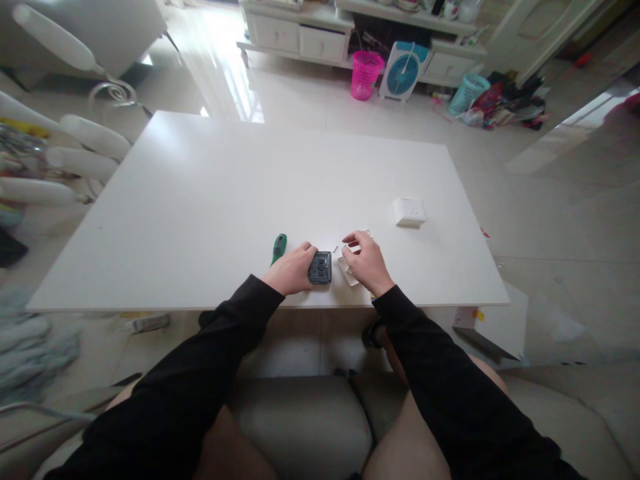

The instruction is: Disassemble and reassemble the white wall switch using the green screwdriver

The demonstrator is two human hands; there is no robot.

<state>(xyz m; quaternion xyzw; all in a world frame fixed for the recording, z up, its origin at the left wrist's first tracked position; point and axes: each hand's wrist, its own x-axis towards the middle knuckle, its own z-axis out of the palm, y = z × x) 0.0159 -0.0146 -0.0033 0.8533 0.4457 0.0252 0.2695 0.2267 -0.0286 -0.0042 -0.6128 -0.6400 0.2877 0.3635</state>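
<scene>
My left hand (294, 269) grips the left edge of a dark grey square wall socket plate (321, 268), resting near the table's front edge. Just behind that hand lies a screwdriver with a green handle (280, 245), its shaft hidden. My right hand (366, 261) is to the right of the plate, fingers curled and thumb close to the index finger. Whatever it pinches is too small to make out. Under and beside it is a white piece (349, 273), partly covered by the hand. A small screw (335, 249) shows between the plate and my right fingers.
A white block with socket holes (410, 211) stands on the white table (270, 173), towards the right. The table's front edge runs just below my wrists. Across the floor are a pink basket (367, 75) and a blue-and-white fan (403, 71).
</scene>
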